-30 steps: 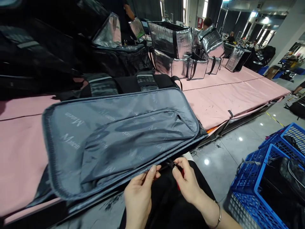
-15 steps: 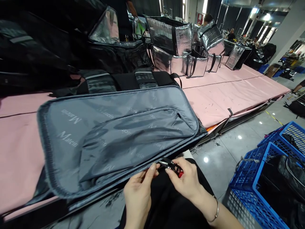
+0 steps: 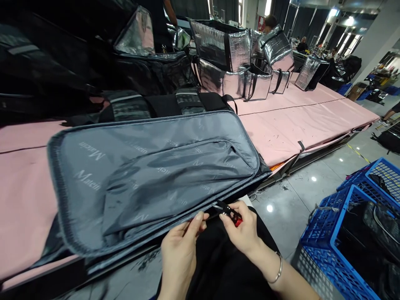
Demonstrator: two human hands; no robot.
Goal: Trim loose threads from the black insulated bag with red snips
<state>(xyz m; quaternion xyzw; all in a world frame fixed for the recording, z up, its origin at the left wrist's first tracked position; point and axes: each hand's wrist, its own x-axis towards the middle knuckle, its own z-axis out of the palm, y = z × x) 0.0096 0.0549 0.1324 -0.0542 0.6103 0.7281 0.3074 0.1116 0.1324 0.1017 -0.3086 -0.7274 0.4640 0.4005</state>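
Note:
A backpack (image 3: 84,154) lies turned out on the table, its grey printed lining facing up and its dark edge hanging over the table's front. My right hand (image 3: 242,227) is closed around small thread snips (image 3: 229,212) with black and red handles, their blades pointing left toward the bag's near edge. Just left of the blades, my left hand (image 3: 183,239) pinches with thumb and forefinger at that edge. What lies between those fingertips is too small to make out.
Several silver-lined bags (image 3: 223,46) stand at the back of the pink-covered table (image 3: 312,121). Black bags (image 3: 62,62) are heaped at the left. Blue crates (image 3: 325,221) holding dark bags stand on the floor at right. Another person's arm (image 3: 170,12) shows behind the table.
My right hand and the snips have shifted slightly right and up, a little farther from my left hand. My left hand keeps its pinch. The backpack stays in place.

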